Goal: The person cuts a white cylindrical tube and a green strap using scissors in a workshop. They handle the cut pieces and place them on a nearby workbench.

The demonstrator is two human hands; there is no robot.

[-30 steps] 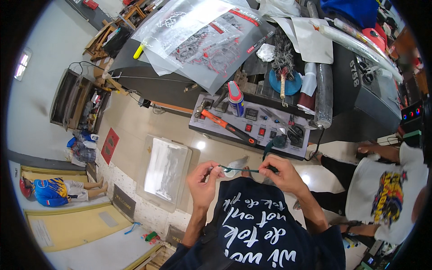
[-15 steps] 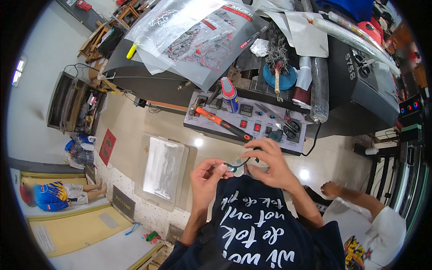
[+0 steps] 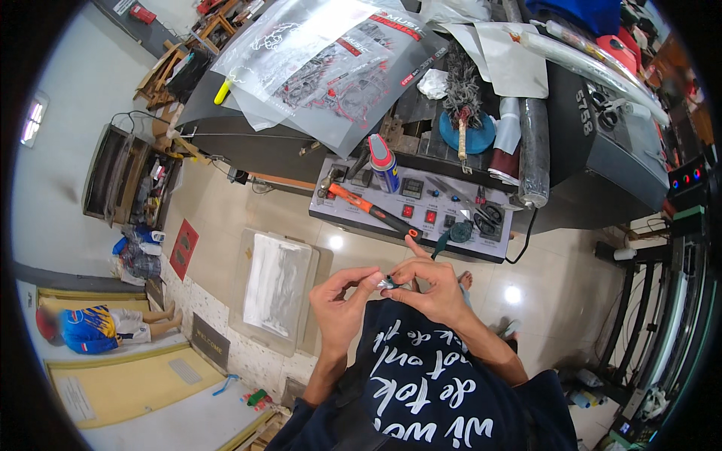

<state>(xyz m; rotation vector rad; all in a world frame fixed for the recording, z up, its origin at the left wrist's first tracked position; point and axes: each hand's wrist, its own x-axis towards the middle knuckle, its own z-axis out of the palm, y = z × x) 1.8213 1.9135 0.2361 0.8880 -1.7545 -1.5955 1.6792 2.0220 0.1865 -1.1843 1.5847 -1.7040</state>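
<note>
My left hand (image 3: 338,301) pinches the end of a small shiny piece (image 3: 385,284), silvery and dark green, in front of my chest. On its other side my right hand (image 3: 430,293) grips the same piece between thumb and fingers, index finger pointing up. The fingers hide most of it, so its kind is unclear. A dark green strip (image 3: 439,246) runs from behind my right hand up to a rounded dark green bundle (image 3: 459,231) at the panel's front edge. On the control panel (image 3: 353,213) lie a hammer (image 3: 374,211) with an orange handle and black scissors (image 3: 489,218).
A spray can (image 3: 384,169) stands on the panel. Behind it are a duster (image 3: 463,98), rolls of film (image 3: 534,150) and printed plastic sheets (image 3: 331,68) on the machine. A lidded clear box (image 3: 274,286) sits on the floor at left. Another person (image 3: 98,327) is at far left.
My hands have drawn together, and the dark strip that spanned them is now mostly hidden by my right fingers. The person in white at lower right has left that spot.
</note>
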